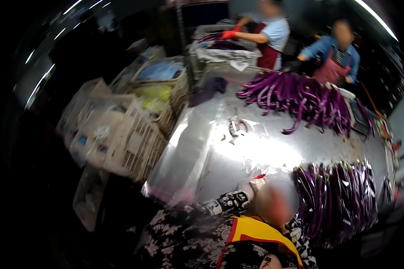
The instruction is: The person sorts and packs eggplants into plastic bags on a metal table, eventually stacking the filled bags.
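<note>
My left hand (247,189), in a pale glove below a black-and-white patterned cuff, is at the near part of a metal table (219,168). It is beside a small pale thing with a red edge (258,181); its grip is unclear. My right hand is not visible; a round blurred patch covers the area beyond the right sleeve. Right of that patch lie long purple eggplants in clear plastic bags (340,198). Farther back is a wide heap of loose eggplants (296,90). Clear plastic film or bags (188,158) lie along the table's left edge.
Plastic crates (148,148) with bags stand left of the table. A co-worker in red gloves (230,34) handles eggplants at a back crate (257,60). Another co-worker in a pink apron (333,69) is behind the heap, near a scale (358,116). A dark purple cloth-like item (208,90) lies back left.
</note>
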### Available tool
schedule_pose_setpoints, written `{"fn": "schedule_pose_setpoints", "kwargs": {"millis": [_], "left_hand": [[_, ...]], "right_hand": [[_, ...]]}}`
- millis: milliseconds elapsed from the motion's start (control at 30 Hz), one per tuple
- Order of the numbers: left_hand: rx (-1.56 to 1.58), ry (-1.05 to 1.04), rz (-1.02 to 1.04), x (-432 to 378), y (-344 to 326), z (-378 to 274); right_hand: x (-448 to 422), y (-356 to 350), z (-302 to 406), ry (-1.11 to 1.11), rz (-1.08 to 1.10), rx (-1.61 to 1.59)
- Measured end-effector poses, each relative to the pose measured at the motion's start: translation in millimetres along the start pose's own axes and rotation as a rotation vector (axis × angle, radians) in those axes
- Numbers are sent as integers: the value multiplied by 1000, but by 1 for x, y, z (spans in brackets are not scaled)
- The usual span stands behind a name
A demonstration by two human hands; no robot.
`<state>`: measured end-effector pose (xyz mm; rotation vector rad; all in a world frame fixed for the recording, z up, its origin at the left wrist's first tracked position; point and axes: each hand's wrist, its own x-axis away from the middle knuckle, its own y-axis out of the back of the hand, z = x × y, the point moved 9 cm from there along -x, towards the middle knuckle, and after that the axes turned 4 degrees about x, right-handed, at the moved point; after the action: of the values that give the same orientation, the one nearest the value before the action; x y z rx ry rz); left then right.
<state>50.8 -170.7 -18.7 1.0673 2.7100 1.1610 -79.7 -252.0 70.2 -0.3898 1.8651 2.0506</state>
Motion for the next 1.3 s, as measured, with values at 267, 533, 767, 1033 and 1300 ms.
{"fn": "schedule_pose_setpoints", "kwargs": {"millis": [267, 533, 767, 1033, 1300], "left_hand": [[-66, 53, 117, 8, 4, -4], [-321, -167, 182, 19, 23, -39], [-351, -257, 265, 12, -12, -51], [-278, -198, 274, 15, -9, -25], [-275, -212, 276, 19, -15, -42]], "right_hand": [[18, -25, -20, -110, 158, -222], [15, -52, -14, -121, 262, -352], [5, -56, -22, -142, 310, -388], [9, -75, -5, -140, 354, -447], [49, -71, -24, -180, 412, -544]]}}
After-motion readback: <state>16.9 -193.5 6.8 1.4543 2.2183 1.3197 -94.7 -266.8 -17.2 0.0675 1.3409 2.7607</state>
